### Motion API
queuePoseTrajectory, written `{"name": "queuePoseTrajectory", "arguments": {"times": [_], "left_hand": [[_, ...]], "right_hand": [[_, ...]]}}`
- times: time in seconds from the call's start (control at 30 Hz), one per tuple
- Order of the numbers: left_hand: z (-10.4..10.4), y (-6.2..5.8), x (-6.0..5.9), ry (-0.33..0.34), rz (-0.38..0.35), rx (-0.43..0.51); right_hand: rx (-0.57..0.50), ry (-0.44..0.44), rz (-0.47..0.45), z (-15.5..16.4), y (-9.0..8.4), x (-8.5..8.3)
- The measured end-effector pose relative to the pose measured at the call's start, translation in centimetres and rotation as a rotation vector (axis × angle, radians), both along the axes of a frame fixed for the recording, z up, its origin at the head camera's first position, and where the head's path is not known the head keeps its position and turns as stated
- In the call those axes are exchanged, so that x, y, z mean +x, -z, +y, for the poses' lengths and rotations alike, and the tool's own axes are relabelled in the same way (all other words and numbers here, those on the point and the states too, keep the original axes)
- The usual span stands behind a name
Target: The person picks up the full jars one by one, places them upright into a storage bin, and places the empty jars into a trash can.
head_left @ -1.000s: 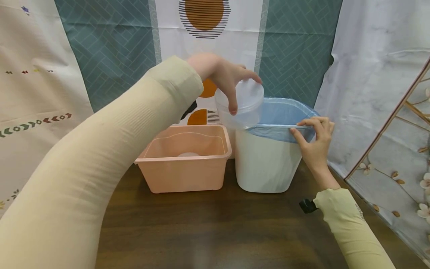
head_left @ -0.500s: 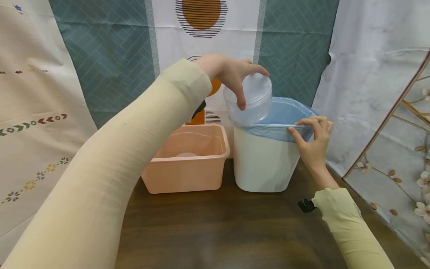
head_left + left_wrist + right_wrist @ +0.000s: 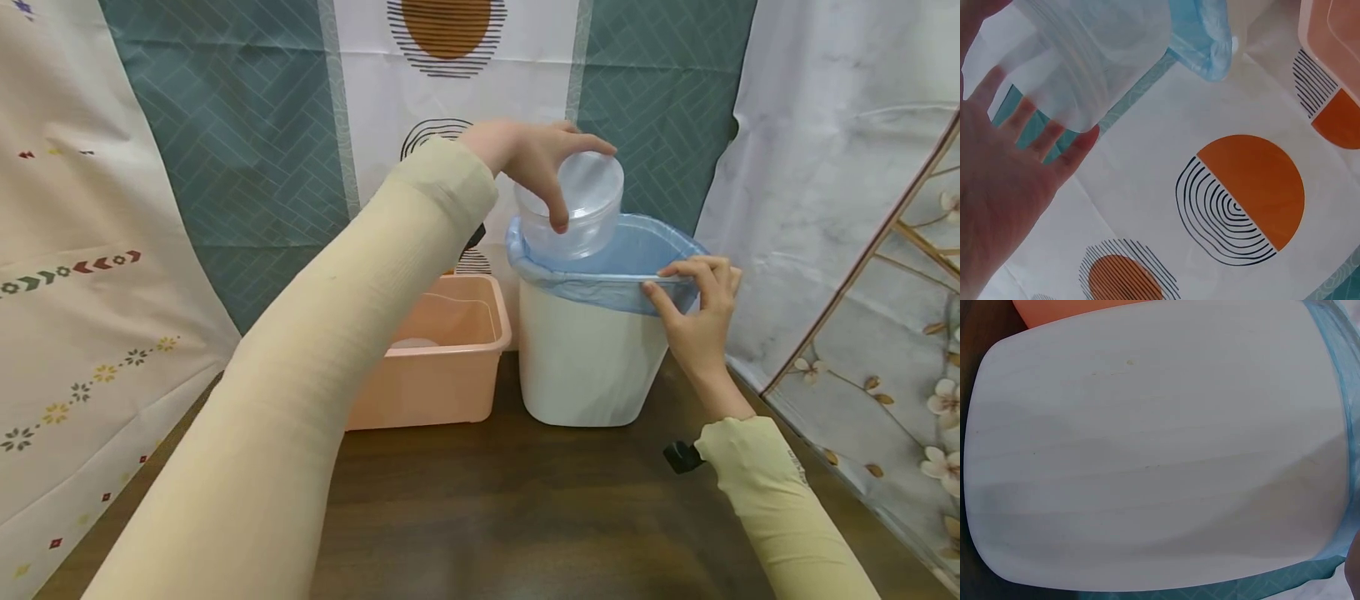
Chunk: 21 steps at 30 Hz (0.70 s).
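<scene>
My left hand (image 3: 543,162) grips a clear round plastic container (image 3: 588,196), thumb on its near side and fingers over the far side. The container is tilted above the left part of a white trash bin (image 3: 588,358). A blue trash bag (image 3: 592,293) lines the bin and folds over its rim. In the left wrist view, the fingers show through the see-through container (image 3: 1116,50). My right hand (image 3: 701,312) pinches the bag and rim at the bin's right front corner. The right wrist view is filled by the bin's side (image 3: 1154,444).
A pink plastic tub (image 3: 435,387) stands left of the bin, partly hidden by my left sleeve. Something pale and round (image 3: 414,342) lies inside it. Both stand on a dark wooden table (image 3: 510,517), with patterned cloths (image 3: 247,108) hanging behind and at the sides.
My left hand has moved right and slightly up with the container, from the bin's left edge to above its opening. The right hand keeps its hold on the rim.
</scene>
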<state>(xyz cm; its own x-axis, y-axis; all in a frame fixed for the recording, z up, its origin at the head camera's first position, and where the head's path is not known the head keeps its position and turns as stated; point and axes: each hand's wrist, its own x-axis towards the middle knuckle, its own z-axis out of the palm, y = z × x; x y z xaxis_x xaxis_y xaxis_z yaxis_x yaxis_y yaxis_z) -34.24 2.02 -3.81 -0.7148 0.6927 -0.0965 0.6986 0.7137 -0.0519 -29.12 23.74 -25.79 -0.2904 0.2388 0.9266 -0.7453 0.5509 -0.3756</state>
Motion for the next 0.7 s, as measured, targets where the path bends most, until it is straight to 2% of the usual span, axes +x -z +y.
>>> {"name": "queuePoseTrajectory", "arguments": {"times": [0.23,0.53,0.7], "left_hand": [[0.5,1.7,-0.8,0.037,0.019,0.033],[0.6,4.1,-1.7,0.063,-0.037,0.043],[0.6,4.7,-1.9,0.069,-0.068,0.068]], "right_hand": [[-0.004,0.0,0.007,0.0,0.2,-0.3],[-0.001,0.005,-0.004,0.0,0.2,-0.1],[-0.003,0.0,0.001,-0.1,0.0,0.0]]}}
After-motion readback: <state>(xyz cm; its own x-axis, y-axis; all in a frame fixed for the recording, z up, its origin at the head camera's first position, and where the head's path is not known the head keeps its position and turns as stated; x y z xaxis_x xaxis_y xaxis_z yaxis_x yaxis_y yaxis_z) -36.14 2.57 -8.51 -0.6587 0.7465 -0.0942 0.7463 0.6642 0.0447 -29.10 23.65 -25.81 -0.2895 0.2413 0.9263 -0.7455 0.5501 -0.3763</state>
